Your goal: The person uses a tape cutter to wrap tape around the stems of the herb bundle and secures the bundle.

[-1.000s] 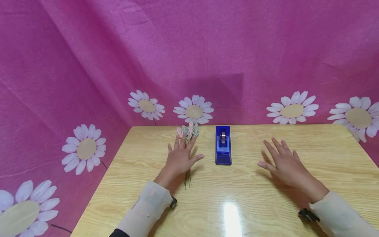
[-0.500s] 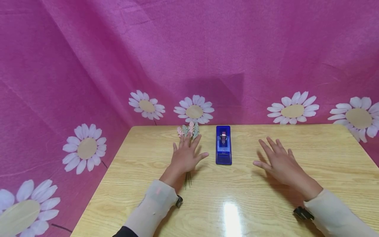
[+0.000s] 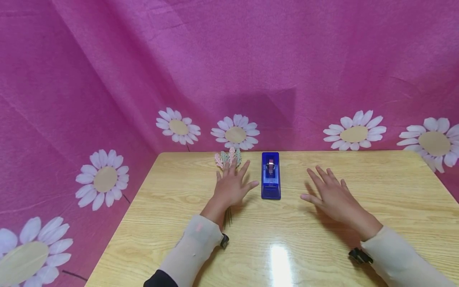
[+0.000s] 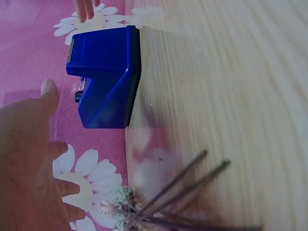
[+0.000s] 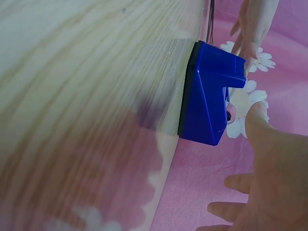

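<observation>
My left hand [image 3: 230, 189], fingers spread, hovers over a small bunch of artificial flowers [image 3: 232, 154] with pink and grey-green heads. The hand covers the middle of the bunch; thin dark stems show below it. In the left wrist view the flower heads [image 4: 124, 198] and stems lie beyond the fingers, apart from them. A blue tape dispenser [image 3: 271, 190] stands between the hands, its serrated cutter toward me and a small roll in its holder. My left thumb is close to its left side. My right hand [image 3: 335, 199] is held spread to its right, touching nothing.
The wood-grain table [image 3: 172, 255] reflects a bright light near its front. Behind and to the left hangs a pink cloth [image 3: 201, 59] printed with large white daisies. Beige sleeves with dark wrist straps cover both forearms.
Both hands have shifted inward: the left hand rightward across the flowers, the right hand leftward. The dispenser and flowers have stayed in place.
</observation>
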`<move>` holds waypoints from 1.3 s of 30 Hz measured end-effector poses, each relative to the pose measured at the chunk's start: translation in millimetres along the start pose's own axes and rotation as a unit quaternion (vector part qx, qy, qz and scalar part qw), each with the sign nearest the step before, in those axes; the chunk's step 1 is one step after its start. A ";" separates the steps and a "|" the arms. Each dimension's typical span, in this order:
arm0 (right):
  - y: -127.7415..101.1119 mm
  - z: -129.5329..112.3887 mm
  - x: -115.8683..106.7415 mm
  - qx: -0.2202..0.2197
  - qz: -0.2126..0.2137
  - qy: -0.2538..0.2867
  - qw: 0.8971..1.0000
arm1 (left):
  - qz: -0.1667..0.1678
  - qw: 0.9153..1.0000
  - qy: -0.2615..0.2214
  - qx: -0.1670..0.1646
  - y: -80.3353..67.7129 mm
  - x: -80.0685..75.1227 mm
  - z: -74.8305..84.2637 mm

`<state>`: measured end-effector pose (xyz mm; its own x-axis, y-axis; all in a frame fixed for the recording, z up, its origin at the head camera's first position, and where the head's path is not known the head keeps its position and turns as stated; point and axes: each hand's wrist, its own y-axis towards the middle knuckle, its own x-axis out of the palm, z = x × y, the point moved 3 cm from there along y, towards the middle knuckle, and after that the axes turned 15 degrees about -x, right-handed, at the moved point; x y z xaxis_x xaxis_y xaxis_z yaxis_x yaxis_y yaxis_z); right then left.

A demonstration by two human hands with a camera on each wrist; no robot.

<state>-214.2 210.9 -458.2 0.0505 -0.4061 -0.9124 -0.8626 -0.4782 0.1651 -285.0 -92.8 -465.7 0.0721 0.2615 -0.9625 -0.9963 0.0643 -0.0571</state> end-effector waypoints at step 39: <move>42.5 -35.8 12.2 -0.033 0.010 0.034 0.999 | -0.070 0.994 -0.086 0.021 25.4 8.7 41.5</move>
<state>-232.2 157.7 -449.0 0.0694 -0.4680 -0.8810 -0.8294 -0.5178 0.2097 -307.8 -48.9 -464.5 0.2204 0.4074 -0.8863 -0.9734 0.1502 -0.1730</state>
